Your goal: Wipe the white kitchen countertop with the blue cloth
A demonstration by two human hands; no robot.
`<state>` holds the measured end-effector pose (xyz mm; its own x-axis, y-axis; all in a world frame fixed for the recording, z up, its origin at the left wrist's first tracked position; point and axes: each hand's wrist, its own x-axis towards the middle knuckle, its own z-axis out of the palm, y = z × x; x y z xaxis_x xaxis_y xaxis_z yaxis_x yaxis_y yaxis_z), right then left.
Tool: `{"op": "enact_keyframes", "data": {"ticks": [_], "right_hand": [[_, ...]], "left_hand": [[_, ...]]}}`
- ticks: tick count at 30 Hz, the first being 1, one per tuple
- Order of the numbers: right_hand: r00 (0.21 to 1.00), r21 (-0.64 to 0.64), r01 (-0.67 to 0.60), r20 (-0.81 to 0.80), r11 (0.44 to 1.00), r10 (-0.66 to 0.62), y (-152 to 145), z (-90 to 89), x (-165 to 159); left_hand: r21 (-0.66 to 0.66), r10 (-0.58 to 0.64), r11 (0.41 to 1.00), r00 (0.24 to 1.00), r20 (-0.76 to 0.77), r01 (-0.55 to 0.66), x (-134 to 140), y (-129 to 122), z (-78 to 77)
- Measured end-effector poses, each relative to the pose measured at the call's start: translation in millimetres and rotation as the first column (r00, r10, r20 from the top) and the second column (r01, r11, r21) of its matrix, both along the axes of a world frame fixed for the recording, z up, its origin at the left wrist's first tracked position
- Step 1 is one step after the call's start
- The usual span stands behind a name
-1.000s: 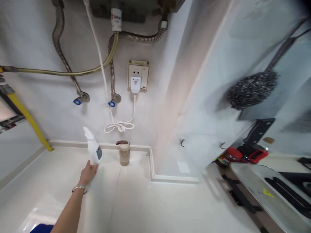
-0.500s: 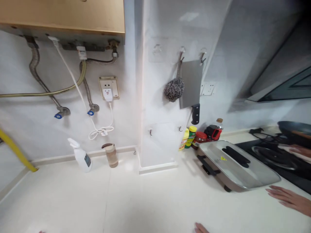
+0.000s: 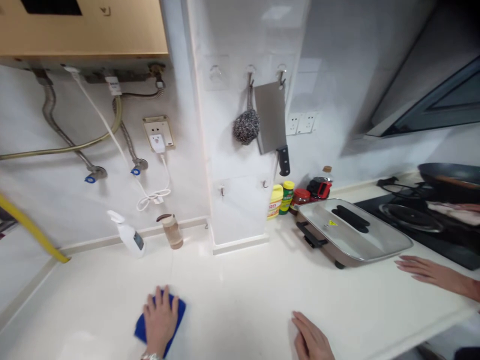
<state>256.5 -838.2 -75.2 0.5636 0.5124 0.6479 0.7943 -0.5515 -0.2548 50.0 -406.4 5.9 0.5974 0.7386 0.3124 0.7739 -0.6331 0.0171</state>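
My left hand presses down on a folded blue cloth, holding it against the white countertop. Its fingers reach over the cloth's far edge, and a metal band shows at the wrist. At the bottom, right of centre, my right hand rests on the countertop with fingers stretched out and nothing in it. Behind the cloth, near the wall, stand a white spray bottle and a translucent brownish jug with a dark lid.
An electric pan with a lid stands at right, beside another person's hand. Behind it are several condiment containers and a cooktop with a wok. A cleaver and steel scrubber hang on the pillar.
My left hand has come into view on the blue cloth, and more of my right hand shows. The view has shifted, moving the pillar and pan leftward.
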Motion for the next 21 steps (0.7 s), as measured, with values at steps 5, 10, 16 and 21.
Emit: {"op": "enact_keyframes", "data": {"ticks": [5, 10, 16, 21], "right_hand": [[0.999, 0.037, 0.049, -0.02, 0.998, -0.048, 4.7, 5.6, -4.1], [0.996, 0.046, 0.059, -0.067, 0.997, -0.056, 4.9, 8.8, -6.9], [0.995, 0.051, 0.048, -0.086, 0.998, -0.043, 2.4, 4.7, -5.2], [0.999, 0.057, 0.019, -0.045, 0.998, -0.016, 1.6, 2.6, -4.4]], "left_hand": [[-0.067, -0.416, 0.904, 0.904, 0.098, 0.423, 97.3, -87.7, -10.7], [-0.168, -0.706, 0.668, 0.689, 0.165, 0.725, 144.7, -186.9, -21.8], [-0.206, -0.875, 0.383, 0.425, 0.232, 0.9, 130.9, -245.8, -19.4], [-0.388, -0.847, 0.39, 0.49, 0.205, 0.835, 114.1, -244.9, -11.0]]}}
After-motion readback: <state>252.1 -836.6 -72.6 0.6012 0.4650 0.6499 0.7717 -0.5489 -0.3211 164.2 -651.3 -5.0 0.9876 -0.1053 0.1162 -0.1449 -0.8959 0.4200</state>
